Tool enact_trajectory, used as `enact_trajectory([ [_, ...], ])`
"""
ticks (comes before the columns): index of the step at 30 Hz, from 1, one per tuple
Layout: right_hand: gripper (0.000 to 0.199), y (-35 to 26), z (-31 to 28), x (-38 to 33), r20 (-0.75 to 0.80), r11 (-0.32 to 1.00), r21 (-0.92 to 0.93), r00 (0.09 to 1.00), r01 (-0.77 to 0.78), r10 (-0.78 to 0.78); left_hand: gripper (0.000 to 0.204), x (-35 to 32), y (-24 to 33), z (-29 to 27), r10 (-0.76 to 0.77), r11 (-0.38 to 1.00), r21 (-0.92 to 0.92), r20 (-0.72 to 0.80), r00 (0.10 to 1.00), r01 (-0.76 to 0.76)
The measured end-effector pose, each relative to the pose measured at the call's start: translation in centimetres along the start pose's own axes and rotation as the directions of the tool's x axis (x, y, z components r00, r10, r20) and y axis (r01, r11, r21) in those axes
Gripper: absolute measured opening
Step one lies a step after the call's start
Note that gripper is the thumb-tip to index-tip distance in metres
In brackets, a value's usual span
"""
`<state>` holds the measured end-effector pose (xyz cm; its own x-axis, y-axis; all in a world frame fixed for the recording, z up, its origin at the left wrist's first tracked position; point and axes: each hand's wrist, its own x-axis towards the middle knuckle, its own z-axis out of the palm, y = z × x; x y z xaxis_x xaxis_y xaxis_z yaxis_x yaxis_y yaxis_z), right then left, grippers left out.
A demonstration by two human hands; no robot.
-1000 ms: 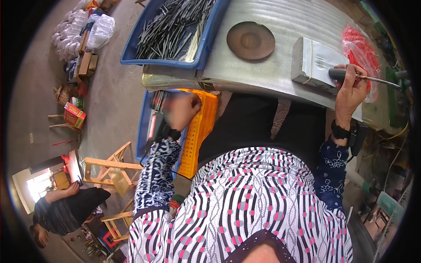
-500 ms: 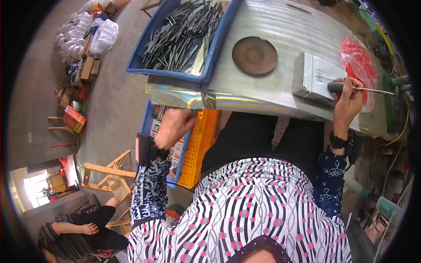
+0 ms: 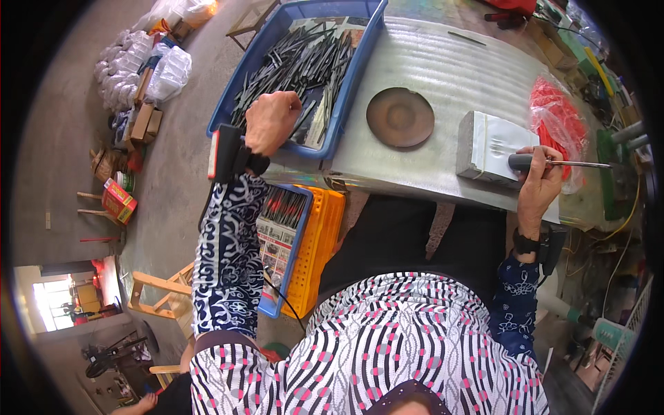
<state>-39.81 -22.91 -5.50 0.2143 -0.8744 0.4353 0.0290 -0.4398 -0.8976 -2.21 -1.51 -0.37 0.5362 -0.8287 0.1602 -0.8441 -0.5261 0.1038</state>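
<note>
My left hand is over the near end of a blue bin filled with thin dark strips. Its fingers curl inward and whatever they hold, if anything, is hidden. My right hand grips a screwdriver by its dark handle, the metal shaft pointing right. Beneath that hand is a grey block with a white top and a band around it. A round brown disc lies on the table between the bin and the block.
A red net bundle in clear plastic lies right of the block. Below the table edge, a blue tray holding dark and red pieces stands against an orange crate. A wooden stool is at left. A single strip lies farther back.
My left hand has moved up and away from above the lower tray to the blue bin. My right hand keeps the screwdriver beside the block. The view has shifted slightly.
</note>
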Motion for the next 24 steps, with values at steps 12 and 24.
enact_trajectory([
  [12, 0.012, -0.2, 0.0, -0.4, 0.01, 0.999, 0.038, 1.0, -0.005, 0.005, 0.036, 4.0, -4.9, 1.4, -0.168, 0.946, 0.247, -0.176, 0.97, 0.209],
  [24, 0.013, -0.7, -0.1, -0.8, 0.006, 0.993, 0.086, 0.996, -0.084, 0.084, 0.037, 8.1, -1.0, 1.7, -0.06, 0.9, 0.401, -0.268, 0.962, 0.168],
])
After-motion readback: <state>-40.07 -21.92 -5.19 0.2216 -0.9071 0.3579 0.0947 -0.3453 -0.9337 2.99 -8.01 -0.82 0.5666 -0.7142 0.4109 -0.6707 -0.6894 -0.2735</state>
